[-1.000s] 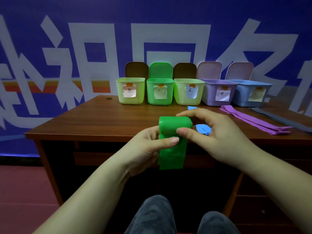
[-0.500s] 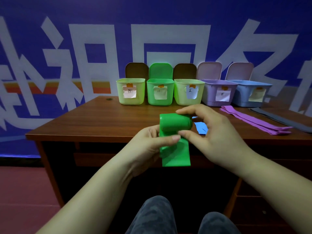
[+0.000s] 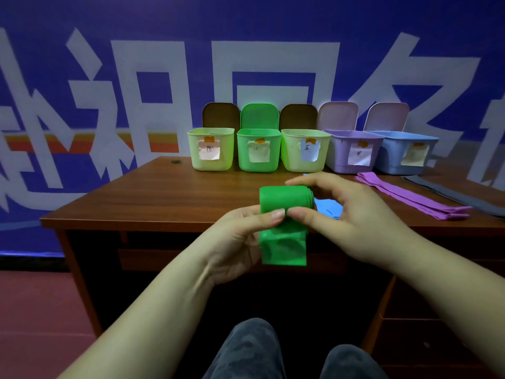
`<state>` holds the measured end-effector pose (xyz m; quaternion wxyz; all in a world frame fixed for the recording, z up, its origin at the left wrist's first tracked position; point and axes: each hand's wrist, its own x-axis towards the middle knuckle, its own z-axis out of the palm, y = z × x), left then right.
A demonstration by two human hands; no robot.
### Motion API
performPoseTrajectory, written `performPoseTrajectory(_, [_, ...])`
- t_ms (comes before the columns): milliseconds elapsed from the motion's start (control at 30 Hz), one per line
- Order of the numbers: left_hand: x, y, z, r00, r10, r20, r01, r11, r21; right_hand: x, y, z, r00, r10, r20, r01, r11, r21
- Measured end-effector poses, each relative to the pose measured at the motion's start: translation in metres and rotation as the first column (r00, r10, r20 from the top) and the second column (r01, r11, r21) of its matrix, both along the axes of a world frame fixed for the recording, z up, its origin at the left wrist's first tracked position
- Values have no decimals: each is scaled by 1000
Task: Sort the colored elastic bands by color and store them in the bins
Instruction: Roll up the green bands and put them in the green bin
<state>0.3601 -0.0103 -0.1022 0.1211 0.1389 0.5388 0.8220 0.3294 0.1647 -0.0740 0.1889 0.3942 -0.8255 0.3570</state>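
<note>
A green elastic band (image 3: pixel 284 199) is partly rolled up, its loose tail hanging down in front of the table edge. My left hand (image 3: pixel 240 242) pinches the roll from the left with the thumb on top. My right hand (image 3: pixel 349 214) grips the roll from the right, fingers arched over it and thumb meeting the left thumb. A blue band (image 3: pixel 329 209) lies on the table behind the roll, mostly hidden by my right hand. A purple band (image 3: pixel 410 198) lies folded at the right. Several open labelled bins stand at the back, among them a green bin (image 3: pixel 258 150).
The row of bins runs from a pale green bin (image 3: pixel 211 149) through another pale green bin (image 3: pixel 304 150) and a lilac bin (image 3: pixel 352 151) to a light blue bin (image 3: pixel 407 153). A dark grey band (image 3: pixel 459 192) lies at the far right. My knees show below the wooden table (image 3: pixel 153 198).
The roll has grown thicker and the hanging tail shorter as both hands turned the green band. My thumbs now meet on its front.
</note>
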Motion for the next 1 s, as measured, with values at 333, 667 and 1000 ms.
performPoseTrajectory(333, [-4,9,-12,980,169,-108,-170,985,5,-3,-1,-1,998,7,60,4,983,-183])
performPoseTrajectory(667, [0,16,-3,977,200,-72,-191,975,114,-10,-2,-6,954,-3,-300,28,997,77])
performPoseTrajectory(1000, [2,9,3,999,46,16,-49,959,279,-3,6,4,999,36,-39,-36,999,2])
